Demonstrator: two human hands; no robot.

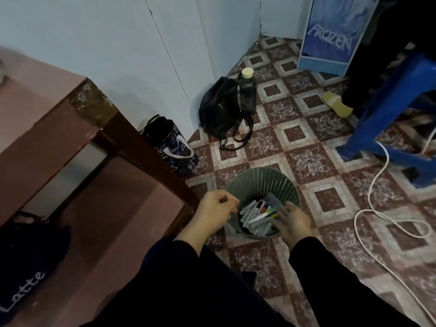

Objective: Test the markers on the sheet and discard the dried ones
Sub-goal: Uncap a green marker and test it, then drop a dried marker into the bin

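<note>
The green slatted bin [262, 172] stands on the tiled floor directly under both hands, placed beside the table so that rejects can be dropped without walking. The discarded markers [256, 217] lie heaped in its bottom, just in front of the right hand's fingertips and to the right of the left hand; most show white barrels, a few with coloured caps or bands. The right hand [293, 224] reaches over the bin's near right rim with its fingers straight and slightly spread, holding nothing. That posture reads as a hand that lets go or pushes the pile down, not one that grasps, though I cannot tell whether the fingertips touch the markers. The left hand [218, 208] hovers over the bin's left rim with its fingers curled in toward the palm and the thumb against the forefinger; nothing shows in it. It is probably kept close to guide or steady things over the opening. The brown table [70, 128] lies to the left of the left hand, and the test sheet is not in view, so the testing place is likely up there. Judging by the full heap, the discard step is well along. A white cable [377, 185] loops over the floor well to the right of the right hand, and a black backpack [220, 107] leans on the wall far beyond both hands.
</note>
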